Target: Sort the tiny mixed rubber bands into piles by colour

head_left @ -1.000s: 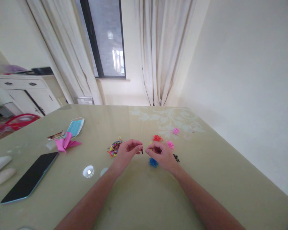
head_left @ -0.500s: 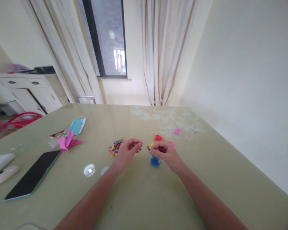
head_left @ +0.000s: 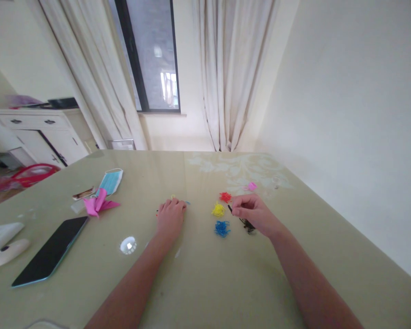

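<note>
My left hand (head_left: 171, 216) lies palm down over the pile of mixed-colour rubber bands, its fingers spread across it. Only a few stray bands (head_left: 188, 203) show round its edges, and the fingertips are partly hidden. My right hand (head_left: 251, 211) is closed in a pinch on a black rubber band (head_left: 229, 208), which sticks out to the left of the fingertips. Below that hand lies a pile of black bands (head_left: 249, 227), partly covered. To its left are separate piles of red bands (head_left: 225, 197), yellow bands (head_left: 218, 209) and blue bands (head_left: 222, 228).
A small pink item (head_left: 252, 186) lies beyond my right hand. On the left of the glossy table (head_left: 198, 283) are a dark tablet or phone (head_left: 51, 251), a pink folded paper shape (head_left: 100, 203), a blue face mask (head_left: 111, 181) and a white mouse-shaped object (head_left: 8, 252).
My left hand has come down onto the mixed pile. My right hand has shifted right with the black band, uncovering the yellow pile and part of the black pile.
</note>
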`<state>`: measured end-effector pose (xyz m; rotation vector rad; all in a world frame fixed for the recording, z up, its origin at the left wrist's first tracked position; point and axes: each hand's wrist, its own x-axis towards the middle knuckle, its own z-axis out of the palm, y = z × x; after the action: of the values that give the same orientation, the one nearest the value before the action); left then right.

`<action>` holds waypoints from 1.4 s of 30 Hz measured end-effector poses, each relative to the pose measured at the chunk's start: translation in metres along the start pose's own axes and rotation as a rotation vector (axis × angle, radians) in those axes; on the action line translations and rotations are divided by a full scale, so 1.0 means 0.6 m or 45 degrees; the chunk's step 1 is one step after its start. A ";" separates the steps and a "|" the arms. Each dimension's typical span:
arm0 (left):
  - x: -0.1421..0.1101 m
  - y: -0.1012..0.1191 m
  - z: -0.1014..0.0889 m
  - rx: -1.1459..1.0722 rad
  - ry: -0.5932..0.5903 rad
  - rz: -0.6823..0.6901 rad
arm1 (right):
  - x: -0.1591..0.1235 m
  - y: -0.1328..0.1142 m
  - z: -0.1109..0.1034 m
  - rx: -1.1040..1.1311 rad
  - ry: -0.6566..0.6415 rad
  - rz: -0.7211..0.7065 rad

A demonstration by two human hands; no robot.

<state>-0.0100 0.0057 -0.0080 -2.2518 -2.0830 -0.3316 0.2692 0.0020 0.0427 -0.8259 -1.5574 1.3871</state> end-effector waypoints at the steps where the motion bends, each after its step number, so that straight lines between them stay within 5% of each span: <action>1: 0.000 0.000 0.000 -0.013 0.005 -0.011 | 0.000 -0.004 -0.018 -0.124 -0.001 0.043; 7: 0.001 -0.007 0.006 -0.029 0.040 0.001 | -0.010 -0.006 -0.104 -0.699 -0.084 0.231; 10: 0.002 -0.010 0.005 -0.042 0.046 0.028 | -0.017 0.004 -0.122 -0.768 -0.166 0.274; 16: 0.004 -0.013 0.011 -0.058 0.080 0.058 | -0.013 0.024 -0.131 -0.880 -0.026 0.227; 24: 0.017 -0.019 0.028 -0.059 0.178 0.158 | 0.018 0.033 -0.053 -1.094 0.302 -0.046; 30: 0.015 -0.010 0.011 -0.057 0.213 0.217 | 0.023 0.056 0.019 -1.001 0.294 -0.109; 34: 0.006 0.004 -0.006 -0.291 0.243 0.363 | 0.021 0.065 0.054 -0.887 0.228 -0.150; 42: -0.016 0.034 -0.011 -0.548 0.285 0.643 | 0.017 0.063 0.076 -0.713 0.182 -0.105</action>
<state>0.0085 -0.0066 -0.0014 -2.7051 -1.3670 -1.0108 0.2209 -0.0016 0.0068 -1.1469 -1.8690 0.8126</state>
